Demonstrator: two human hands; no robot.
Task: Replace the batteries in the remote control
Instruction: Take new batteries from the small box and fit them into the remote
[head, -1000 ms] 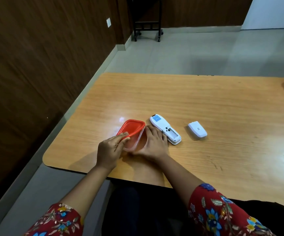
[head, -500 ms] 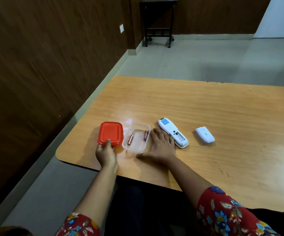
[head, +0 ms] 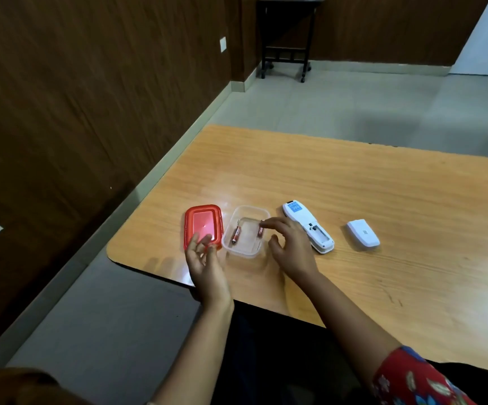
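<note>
A clear plastic box (head: 238, 249) stands near the table's front left corner with two red batteries in it: one (head: 236, 234) on the left, one (head: 260, 230) on the right. My right hand (head: 291, 248) reaches over the box's right rim, its fingertips at the right battery, fingers apart. The box's red lid (head: 203, 225) lies flat to the left. My left hand (head: 206, 263) hovers open at the lid's near edge, holding nothing. The white remote (head: 308, 226) lies face down with its battery bay open, just right of my right hand. Its white cover (head: 362, 232) lies further right.
The wooden table (head: 368, 200) stretches to the right and back. A dark wood-panelled wall runs along the left with a gap of grey floor (head: 105, 302) between it and the table. A small dark side table (head: 288, 36) stands far back.
My left hand has let go of the red lid and lifted off it. My right hand rose from the table and moved over the box to the right battery.
</note>
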